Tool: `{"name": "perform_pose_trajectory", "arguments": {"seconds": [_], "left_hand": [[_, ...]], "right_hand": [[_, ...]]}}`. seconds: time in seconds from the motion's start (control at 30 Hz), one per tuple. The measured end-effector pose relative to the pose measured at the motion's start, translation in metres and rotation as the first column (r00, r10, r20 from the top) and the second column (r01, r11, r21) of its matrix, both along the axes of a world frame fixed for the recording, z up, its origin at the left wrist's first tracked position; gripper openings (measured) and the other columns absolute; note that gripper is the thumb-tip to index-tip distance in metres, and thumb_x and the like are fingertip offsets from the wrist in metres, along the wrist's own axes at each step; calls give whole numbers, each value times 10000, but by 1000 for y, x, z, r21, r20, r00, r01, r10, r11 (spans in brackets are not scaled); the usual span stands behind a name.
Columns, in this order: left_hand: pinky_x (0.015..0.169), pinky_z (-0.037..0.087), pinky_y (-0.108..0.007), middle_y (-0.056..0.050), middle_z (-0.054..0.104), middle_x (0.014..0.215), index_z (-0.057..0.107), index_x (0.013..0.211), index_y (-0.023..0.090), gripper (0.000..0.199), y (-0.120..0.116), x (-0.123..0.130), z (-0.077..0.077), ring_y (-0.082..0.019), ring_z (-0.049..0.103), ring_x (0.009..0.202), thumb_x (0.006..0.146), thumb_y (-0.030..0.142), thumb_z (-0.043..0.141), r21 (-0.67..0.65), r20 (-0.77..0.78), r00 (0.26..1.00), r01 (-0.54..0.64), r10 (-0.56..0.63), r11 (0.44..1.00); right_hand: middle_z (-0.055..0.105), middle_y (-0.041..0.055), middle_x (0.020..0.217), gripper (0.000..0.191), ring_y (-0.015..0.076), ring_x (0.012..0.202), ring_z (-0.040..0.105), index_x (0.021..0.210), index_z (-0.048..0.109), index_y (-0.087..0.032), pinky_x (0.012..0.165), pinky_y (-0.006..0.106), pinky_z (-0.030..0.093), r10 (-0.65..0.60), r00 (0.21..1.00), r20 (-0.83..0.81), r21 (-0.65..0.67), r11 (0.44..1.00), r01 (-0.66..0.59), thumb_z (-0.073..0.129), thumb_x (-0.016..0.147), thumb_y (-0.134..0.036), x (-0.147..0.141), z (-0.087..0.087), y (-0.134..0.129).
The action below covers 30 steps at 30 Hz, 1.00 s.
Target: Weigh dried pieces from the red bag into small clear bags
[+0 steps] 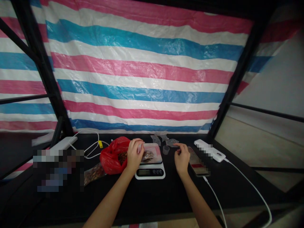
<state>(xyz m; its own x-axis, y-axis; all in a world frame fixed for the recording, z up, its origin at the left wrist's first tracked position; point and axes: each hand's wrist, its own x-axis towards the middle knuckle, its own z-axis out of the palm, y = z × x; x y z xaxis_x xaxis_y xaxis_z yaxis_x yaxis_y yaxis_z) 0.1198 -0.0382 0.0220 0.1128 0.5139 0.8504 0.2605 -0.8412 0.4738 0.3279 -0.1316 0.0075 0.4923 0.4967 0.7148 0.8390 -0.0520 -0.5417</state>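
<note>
Fingers [136, 148] of left hand [134, 157] curled, perhaps round something pale, cannot tell | red bag [115, 155] just beside | brown pieces [147, 155] on scale [150, 173], under left hand | right hand [182, 158] fingers loosely curled, near cup [166, 150] and phone [197, 161] | risk: a careless brush could tip cup or jog scale

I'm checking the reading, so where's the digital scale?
The digital scale sits centre-table in the head view, between the left hand and right hand, with a red plastic bag beyond the left hand.
</note>
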Motion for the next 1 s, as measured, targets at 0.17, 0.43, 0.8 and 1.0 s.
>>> {"name": "perform_pose_trajectory", "arguments": {"seconds": [0.17,0.43,0.8,1.0], "left_hand": [[802,440,-324,-32,551,920,601,754,199,127,-1,1,-3,-168,524,882,778,121,504,78,-42,999,-22,25,997],[778,440,-315,-34,541,932,609,759,197,125,-2,0,-1,-155,518,833,765,105,525,112,-44,998,-31,36,993],[754,426,-301,-28,542,926,614,754,188,136,-1,1,-1,-145,502,820,751,78,536,104,-12,1000,-15,17,994],[752,418,-295,-29,542,931,612,766,185,128,-2,1,1,-142,497,822,752,80,541,106,-32,999,-9,12,994]], "right_hand": [[560,58,922,379,212,876,532,833,610,-213,762,344,338,-2,997,81,-92,996,9,347,642,-17,-8,1,0],[553,34,903,359,188,926,520,779,605,-221,777,324,302,134,971,197,-202,975,-93,367,642,11,-18,2,0],[557,18,849,333,173,849,524,746,617,-215,732,298,284,83,973,216,-187,982,-42,393,623,-3,-10,-5,5],[564,8,838,327,170,827,534,756,614,-215,738,301,277,88,977,196,-205,978,-47,395,628,-9,-10,-5,5]]}}
